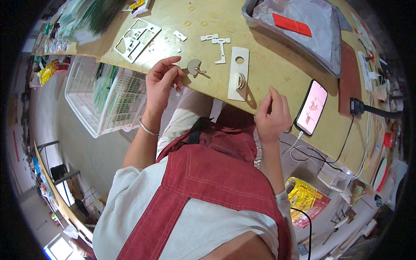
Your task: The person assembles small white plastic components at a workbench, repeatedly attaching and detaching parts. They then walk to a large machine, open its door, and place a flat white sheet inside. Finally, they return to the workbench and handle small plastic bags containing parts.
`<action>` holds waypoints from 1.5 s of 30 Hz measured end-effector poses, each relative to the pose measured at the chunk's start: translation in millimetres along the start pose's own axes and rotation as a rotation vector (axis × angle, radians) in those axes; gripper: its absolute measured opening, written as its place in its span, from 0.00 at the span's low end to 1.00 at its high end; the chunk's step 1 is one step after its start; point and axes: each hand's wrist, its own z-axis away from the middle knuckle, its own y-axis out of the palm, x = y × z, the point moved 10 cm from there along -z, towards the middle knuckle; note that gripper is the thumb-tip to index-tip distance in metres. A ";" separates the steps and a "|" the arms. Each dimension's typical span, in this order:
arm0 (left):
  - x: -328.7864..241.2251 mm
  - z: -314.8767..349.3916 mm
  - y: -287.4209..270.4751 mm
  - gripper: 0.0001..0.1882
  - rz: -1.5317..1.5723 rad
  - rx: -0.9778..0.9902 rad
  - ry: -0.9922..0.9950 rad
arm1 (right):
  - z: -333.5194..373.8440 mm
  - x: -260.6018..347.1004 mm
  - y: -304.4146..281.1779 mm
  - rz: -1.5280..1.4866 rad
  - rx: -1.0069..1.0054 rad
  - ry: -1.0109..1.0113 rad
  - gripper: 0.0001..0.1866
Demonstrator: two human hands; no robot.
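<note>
My left hand (161, 84) rests at the near edge of the wooden table (277, 65), fingers loosely curled, just left of a small round wooden piece (194, 66); whether it touches the piece is unclear. My right hand (273, 113) lies on the table edge with fingers bent, between a flat pale wooden plate with a round hole (238, 71) and a phone (312, 107). A stack of thin discs (240, 81) stands on the plate's lower part. Neither hand visibly holds anything.
A cut-out wooden sheet (136, 39) and small loose wooden parts (221, 45) lie farther out. A grey tray (303, 30) with a red piece (291, 24) sits far right. The lit phone is plugged into a white cable (303, 154). A white basket (108, 97) stands below left.
</note>
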 end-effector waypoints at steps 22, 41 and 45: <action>2.9 1.4 -4.0 0.13 0.024 -0.036 -0.002 | -0.4 3.3 0.7 0.055 -0.001 -0.048 0.13; 3.7 2.2 -0.9 0.13 0.086 0.050 0.022 | 0.9 -6.0 5.3 -0.116 0.108 0.100 0.16; 6.9 1.2 -1.2 0.12 0.121 0.074 0.015 | -17.5 15.8 10.1 -0.468 0.319 0.230 0.29</action>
